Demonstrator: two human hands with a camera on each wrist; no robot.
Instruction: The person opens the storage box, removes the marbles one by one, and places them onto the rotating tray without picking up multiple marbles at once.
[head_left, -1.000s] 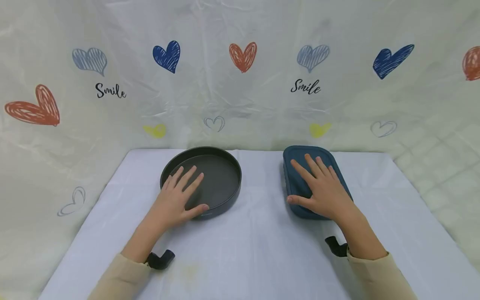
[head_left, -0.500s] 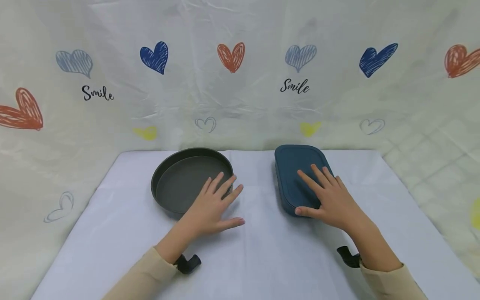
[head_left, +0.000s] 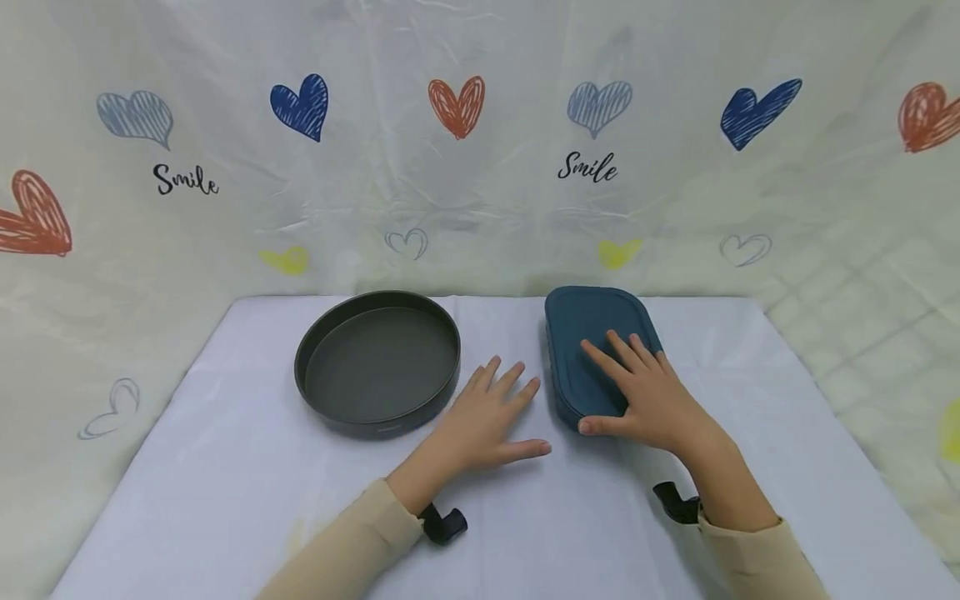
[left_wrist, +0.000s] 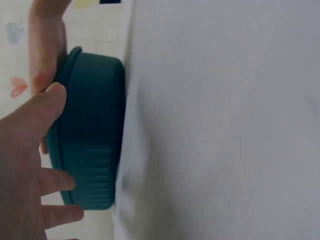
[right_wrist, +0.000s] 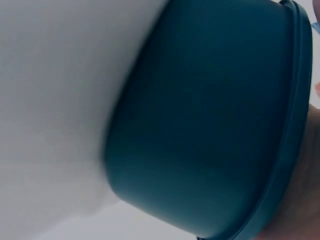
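Well, the biggest thing here is the pale back sheet [head_left: 495, 192], with hearts [head_left: 457, 108] drawn on it. In front is the table [head_left: 247, 517], under a white cloth [head_left: 810, 467]. The round dark pan [head_left: 378, 367] sits flat near the table's far edge, on the person's left. The blue box [left_wrist: 95, 125] sits near that same edge, on the person's right, apart from the pan, with its lid [head_left: 592, 312] on. A hard push away from the person could send either one off the back, I think, because so little table lies behind them.

The left hand [head_left: 483, 421] is in the gap between them, fingers spread, holding nothing. If it swung fast toward the pan, it could bump the side. The right hand [head_left: 652, 396] is over the near part of the lid, fingers spread too, not wrapped round anything. I can't tell if it touches the lid or is just above it. If it leaned hard on one side, the box might slide.

A black bit [head_left: 444, 527] shows at the left wrist. The right thumb [head_left: 603, 426] is at the box's near edge. With so little bend in it, a quick lift would likely let the box slip.
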